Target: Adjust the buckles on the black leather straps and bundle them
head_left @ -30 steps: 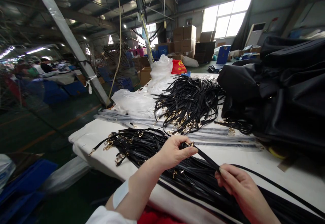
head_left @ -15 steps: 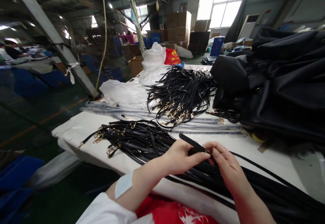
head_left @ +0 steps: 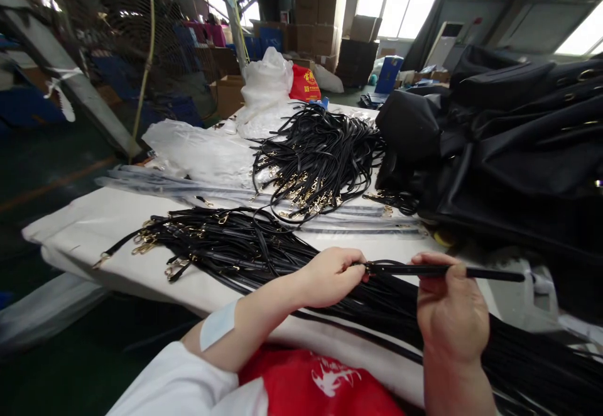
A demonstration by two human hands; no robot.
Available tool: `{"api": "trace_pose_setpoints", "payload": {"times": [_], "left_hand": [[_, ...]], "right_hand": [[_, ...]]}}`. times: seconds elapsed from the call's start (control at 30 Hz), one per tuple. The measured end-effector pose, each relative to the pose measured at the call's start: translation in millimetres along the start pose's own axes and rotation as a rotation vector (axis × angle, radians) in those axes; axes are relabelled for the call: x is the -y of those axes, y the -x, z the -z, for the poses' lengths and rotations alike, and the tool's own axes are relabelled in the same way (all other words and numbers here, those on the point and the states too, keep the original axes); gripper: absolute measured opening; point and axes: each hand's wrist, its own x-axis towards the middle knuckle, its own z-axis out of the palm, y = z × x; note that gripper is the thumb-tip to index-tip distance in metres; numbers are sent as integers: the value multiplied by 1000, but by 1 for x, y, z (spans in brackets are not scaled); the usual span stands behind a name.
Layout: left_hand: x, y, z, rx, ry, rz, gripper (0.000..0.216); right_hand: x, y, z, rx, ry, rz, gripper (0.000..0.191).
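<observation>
A black strap [head_left: 405, 269] runs between my two hands, above the front of the table. My left hand [head_left: 336, 276] pinches it near a small piece of metal hardware at its left end. My right hand [head_left: 452, 303] grips the strap farther along between thumb and fingers, and a free tip sticks out to the right. Below and to the left lies a bundle of black straps [head_left: 226, 243] with gold clasps at its left end. Long black straps also stretch beneath my hands toward the lower right.
A second heap of black straps [head_left: 325, 152] with gold clasps lies farther back. Black bags [head_left: 518, 152] are piled at the right. Clear plastic bags [head_left: 198, 149] and a red bag [head_left: 304, 83] are at the back left. A slanted metal post [head_left: 80, 83] stands beyond the table [head_left: 80, 224].
My right hand has moved right, away from my left hand. The strap, which pointed up and left before, now lies nearly level between them. The view has shifted slightly.
</observation>
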Motion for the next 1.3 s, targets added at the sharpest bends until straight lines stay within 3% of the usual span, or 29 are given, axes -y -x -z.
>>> {"api": "trace_pose_setpoints", "payload": {"times": [0.17,0.4,0.87,1.07,1.3], "left_hand": [[0,2,1,-2,-79,-40,20],[3,3,0,-33,-114,-38,25],[9,-1,-9,-153,-158,-58,24],[9,-1,-10,-193,-260,10,24],[5,-2,-18,-278,-328,84,24]], "right_hand": [[-6,1,2,105,28,-53,10],[-19,5,4,280,180,-196,18],[-30,9,9,190,219,-200,24],[-23,11,6,221,372,-84,22],[-14,21,-1,325,537,261,17]]}}
